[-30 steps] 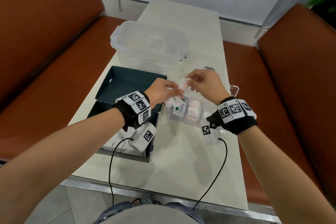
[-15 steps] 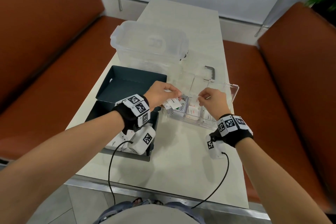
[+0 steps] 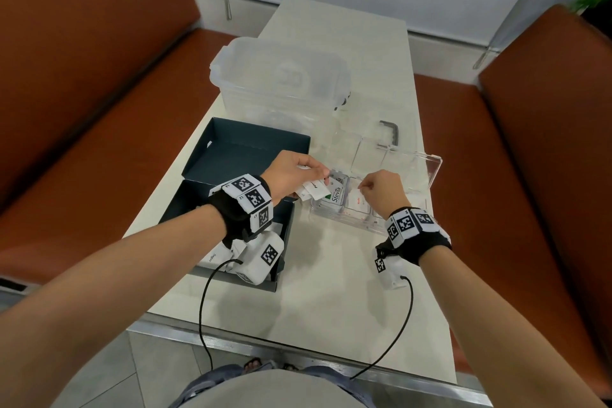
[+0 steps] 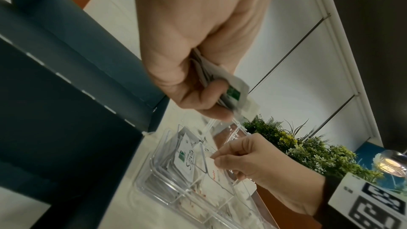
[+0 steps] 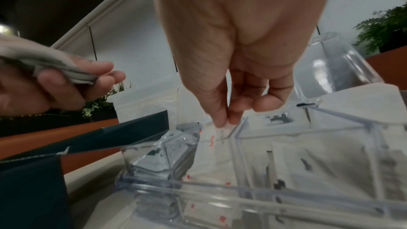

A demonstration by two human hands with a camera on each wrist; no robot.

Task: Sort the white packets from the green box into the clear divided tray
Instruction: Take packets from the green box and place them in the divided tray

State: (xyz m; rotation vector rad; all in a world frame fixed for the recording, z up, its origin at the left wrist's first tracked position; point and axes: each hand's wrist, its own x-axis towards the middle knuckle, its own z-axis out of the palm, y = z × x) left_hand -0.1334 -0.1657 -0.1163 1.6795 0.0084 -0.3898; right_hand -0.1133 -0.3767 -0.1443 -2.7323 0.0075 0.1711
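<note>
Holding a stack of packets [image 3: 313, 191] in our left hand [image 3: 291, 175], we pinch 1 red-printed packet [image 4: 212, 170] with our right hand [image 3: 381, 190] inside the tray [image 3: 433, 172].

The left hand [image 3: 291, 175] covers most of its packets [image 3: 313, 190], so their count stays unclear.

Bare forearms; black wristbands [image 3: 415, 235] with white coded tags (cabled white camera pods beneath).
</note>
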